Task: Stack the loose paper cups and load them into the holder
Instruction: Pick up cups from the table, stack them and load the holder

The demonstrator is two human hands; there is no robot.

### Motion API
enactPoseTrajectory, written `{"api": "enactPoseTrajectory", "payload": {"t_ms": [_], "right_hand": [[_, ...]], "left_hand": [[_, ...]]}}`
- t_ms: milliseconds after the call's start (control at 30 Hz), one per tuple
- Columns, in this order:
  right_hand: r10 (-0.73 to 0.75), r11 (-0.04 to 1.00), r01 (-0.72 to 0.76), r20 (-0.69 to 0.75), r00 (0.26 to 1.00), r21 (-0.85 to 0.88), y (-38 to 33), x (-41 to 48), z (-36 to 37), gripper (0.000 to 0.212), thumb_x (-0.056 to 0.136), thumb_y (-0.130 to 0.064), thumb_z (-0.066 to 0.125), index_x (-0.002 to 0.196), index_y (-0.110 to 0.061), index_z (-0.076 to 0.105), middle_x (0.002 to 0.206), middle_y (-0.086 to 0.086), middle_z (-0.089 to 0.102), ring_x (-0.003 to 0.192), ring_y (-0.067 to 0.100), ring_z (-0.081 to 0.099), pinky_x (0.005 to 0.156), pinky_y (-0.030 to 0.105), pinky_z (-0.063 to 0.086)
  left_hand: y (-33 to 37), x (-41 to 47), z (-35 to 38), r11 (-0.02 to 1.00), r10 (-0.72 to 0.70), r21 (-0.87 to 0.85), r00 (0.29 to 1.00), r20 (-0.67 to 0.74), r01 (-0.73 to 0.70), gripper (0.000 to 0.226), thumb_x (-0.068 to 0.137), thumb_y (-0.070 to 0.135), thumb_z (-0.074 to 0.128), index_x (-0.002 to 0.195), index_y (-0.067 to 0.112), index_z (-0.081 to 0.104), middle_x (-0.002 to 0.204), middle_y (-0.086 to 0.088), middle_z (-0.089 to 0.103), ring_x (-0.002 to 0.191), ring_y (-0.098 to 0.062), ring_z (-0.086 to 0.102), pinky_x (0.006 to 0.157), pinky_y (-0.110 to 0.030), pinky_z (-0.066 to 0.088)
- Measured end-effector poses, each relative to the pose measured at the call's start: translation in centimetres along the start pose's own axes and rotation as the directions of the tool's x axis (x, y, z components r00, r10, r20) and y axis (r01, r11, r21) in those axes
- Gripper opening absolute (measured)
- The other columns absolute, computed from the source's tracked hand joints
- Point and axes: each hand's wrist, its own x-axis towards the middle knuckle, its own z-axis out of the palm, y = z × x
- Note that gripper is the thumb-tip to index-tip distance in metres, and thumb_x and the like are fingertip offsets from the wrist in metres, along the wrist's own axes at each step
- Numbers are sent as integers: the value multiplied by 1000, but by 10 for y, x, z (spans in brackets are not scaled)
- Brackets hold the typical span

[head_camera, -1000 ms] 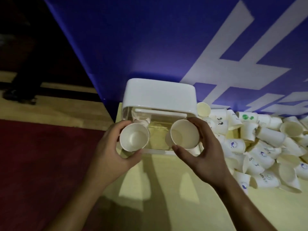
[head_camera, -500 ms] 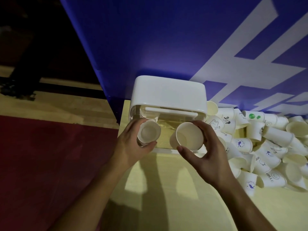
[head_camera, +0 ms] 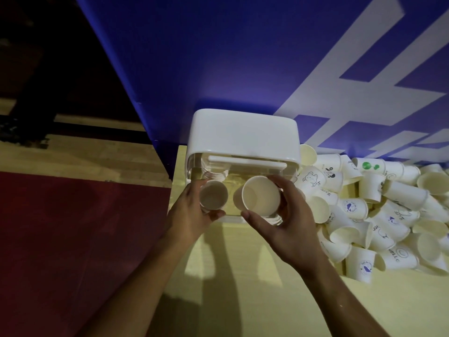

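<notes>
Blue backdrop panel (head_camera: 218,57) rises behind your pale yellow table (head_camera: 243,276). At 12 o'clock stands the white-lidded cup holder (head_camera: 243,132); the pile of loose paper cups (head_camera: 376,210) lies at 3 o'clock. Your right hand (head_camera: 286,227) grips one paper cup (head_camera: 261,197), fingers curled round its wall, mouth toward you. Your left hand (head_camera: 189,212) grips a second cup (head_camera: 213,194) just beside it, both at the holder's clear front. Caution: a hard squeeze may crush a rim; tilted entry could jam.
</notes>
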Motion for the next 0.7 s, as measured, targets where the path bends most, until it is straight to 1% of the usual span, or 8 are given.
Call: {"api": "enactPoseTrajectory", "payload": {"t_ms": [67, 133, 200, 300, 433, 533, 633, 700], "right_hand": [[-31, 999, 31, -20, 999, 23, -5, 5, 11, 65, 73, -36, 92, 127, -27, 56, 120, -19, 63, 113, 10, 64, 87, 24, 55], [-57, 998, 58, -22, 998, 34, -5, 11, 23, 65, 74, -34, 92, 128, -22, 58, 122, -11, 65, 113, 15, 65, 89, 33, 56], [-57, 998, 57, -8, 998, 36, -2, 14, 37, 70, 75, -37, 92, 132, -20, 57, 125, -9, 65, 117, 17, 65, 92, 41, 56], [-56, 998, 57, 40, 998, -20, 5, 17, 53, 77, 75, -43, 91, 139, -19, 53, 130, -9, 63, 121, 13, 61, 95, 40, 55], [-40, 993, 50, 92, 995, -108, 12, 18, 66, 80, 75, -48, 89, 141, -19, 53, 132, -10, 62, 120, 5, 58, 98, 16, 45], [7, 987, 13, 122, 993, -158, 19, 20, 74, 81, 75, -53, 87, 142, -24, 51, 135, -14, 61, 122, 1, 55, 96, 3, 35], [23, 979, 8, 148, 989, -202, 30, 23, 82, 84, 75, -59, 85, 144, -28, 51, 139, -15, 58, 126, 2, 54, 99, 13, 42], [20, 974, 22, 183, 983, -225, 36, 24, 87, 89, 74, -66, 82, 146, -25, 50, 144, -13, 55, 132, 4, 51, 103, 12, 39]], "left_hand": [[0, 0, 1, 1000, -6, -16, 1000, 14, 6, 97, 65, 50, 93, 143, 29, 40, 143, 3, 55, 126, -19, 56, 91, -38, 54], [-4, 0, 1, 999, -4, -46, 999, 43, 6, 109, 61, 55, 94, 149, 29, 34, 145, 5, 53, 128, -16, 55, 93, -39, 55], [-9, -3, -1, 994, -8, -104, 998, 67, 15, 112, 60, 50, 95, 151, 31, 33, 144, 8, 52, 126, -12, 57, 95, -40, 57], [-16, -9, -9, 987, -17, -160, 996, 86, 31, 98, 68, 26, 91, 150, 31, 37, 140, 11, 52, 125, -8, 57, 98, -39, 56], [-20, -17, -23, 980, 2, -200, 999, 46, 7, 75, 85, 6, 77, 150, 23, 43, 140, 15, 48, 128, -9, 53, 101, -23, 48], [-16, -17, -28, 967, -23, -254, 1000, -8, 21, 57, 94, 3, 66, 145, 24, 52, 134, 16, 54, 123, -7, 57, 100, -20, 47], [-3, -15, -31, 942, -36, -334, 998, -42, 20, 35, 105, 18, 55, 139, 25, 60, 115, 17, 67, 104, 7, 64, 89, -12, 50], [4, -11, -29, 930, -51, -365, 998, -28, 37, 32, 107, 22, 51, 137, 25, 62, 109, 12, 70, 92, 11, 65, 79, -4, 46]]}}
